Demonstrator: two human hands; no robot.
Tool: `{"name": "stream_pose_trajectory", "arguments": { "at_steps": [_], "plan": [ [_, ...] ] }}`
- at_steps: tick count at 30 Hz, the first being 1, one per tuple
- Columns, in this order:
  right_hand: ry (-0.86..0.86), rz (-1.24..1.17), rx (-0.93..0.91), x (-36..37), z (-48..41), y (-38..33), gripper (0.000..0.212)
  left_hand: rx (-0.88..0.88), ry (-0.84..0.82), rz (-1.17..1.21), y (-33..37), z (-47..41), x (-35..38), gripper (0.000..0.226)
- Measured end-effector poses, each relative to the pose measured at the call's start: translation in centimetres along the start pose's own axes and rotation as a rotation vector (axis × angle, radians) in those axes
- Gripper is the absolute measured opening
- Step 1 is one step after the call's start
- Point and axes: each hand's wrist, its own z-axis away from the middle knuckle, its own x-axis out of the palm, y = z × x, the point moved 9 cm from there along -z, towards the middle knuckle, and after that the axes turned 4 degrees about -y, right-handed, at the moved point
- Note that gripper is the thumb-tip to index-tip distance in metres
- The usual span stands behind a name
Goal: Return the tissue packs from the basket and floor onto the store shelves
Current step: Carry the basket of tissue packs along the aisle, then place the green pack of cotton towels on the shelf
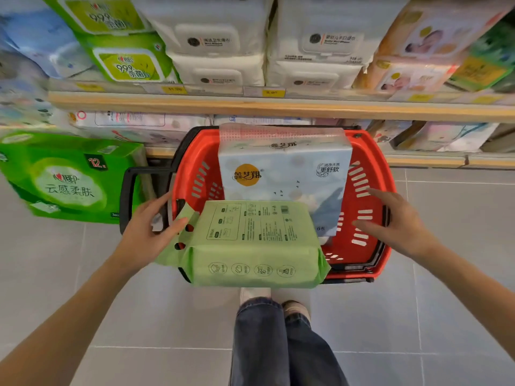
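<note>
Jeans-clad legs [278, 344] stand below both hands. Beyond the hands run the store shelves [278, 107], stacked with wet-wipe packs [211, 37]. Left of the left hand [150, 227], a big green tissue pack [67, 179] sits on the floor [83, 288]. Between the hands stands the red basket [373, 168], holding an upright pale-blue tissue pack [284, 176] and a light-green pack [250, 246] lying across its near rim. The left hand's straight fingers touch that pack's left end. The right hand [395, 218] hovers, fingers spread, over the basket's right wall, holding nothing.

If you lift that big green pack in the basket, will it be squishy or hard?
Probably squishy: the light green plastic-wrapped tissue pack has puffy, rounded edges and crimped end flaps. Likely light for its size, being tissue. The smooth wrap may slip.
</note>
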Motion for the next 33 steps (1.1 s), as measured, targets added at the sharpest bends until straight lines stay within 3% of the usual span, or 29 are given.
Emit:
{"name": "stream_pose_trajectory", "arguments": {
  "at_steps": [5, 11, 14, 17, 22, 26, 30, 33],
  "plan": [
    [-0.164, 0.171, -0.371, 6.1, 6.4, -8.3, 0.078, -0.042, 0.108, 0.039, 0.2, 5.7, 0.2, 0.069],
    [-0.211, 0.897, -0.794, 14.4, 8.9, -13.6, 0.118, -0.094, 0.252, 0.129, -1.2, 10.4, 2.1, 0.083],
    [-0.253, 1.057, -0.816, 16.7, 7.8, -14.2, 0.129, -0.04, 0.344, 0.134, -1.9, 11.5, 2.4, 0.076],
    [-0.291, 1.136, -0.831, 19.1, 7.0, -14.0, 0.128, -0.105, 0.381, 0.153, -3.8, 12.0, 2.9, 0.074],
    [-0.186, 1.164, -0.783, 19.8, 5.6, -13.9, 0.129, -0.189, 0.39, 0.168, -6.6, 12.7, 4.1, 0.071],
    [-0.114, 1.182, -0.855, 20.0, 5.4, -14.2, 0.133, -0.233, 0.373, 0.195, -7.7, 13.3, 4.6, 0.065],
    [-0.123, 1.143, -0.839, 19.2, 5.2, -15.3, 0.128, -0.295, 0.413, 0.307, -8.0, 13.7, 4.0, 0.059],
    [-0.166, 1.031, -0.831, 17.2, 4.7, -17.0, 0.113, -0.297, 0.42, 0.372, -7.6, 13.5, 3.7, 0.057]
  ]
}}
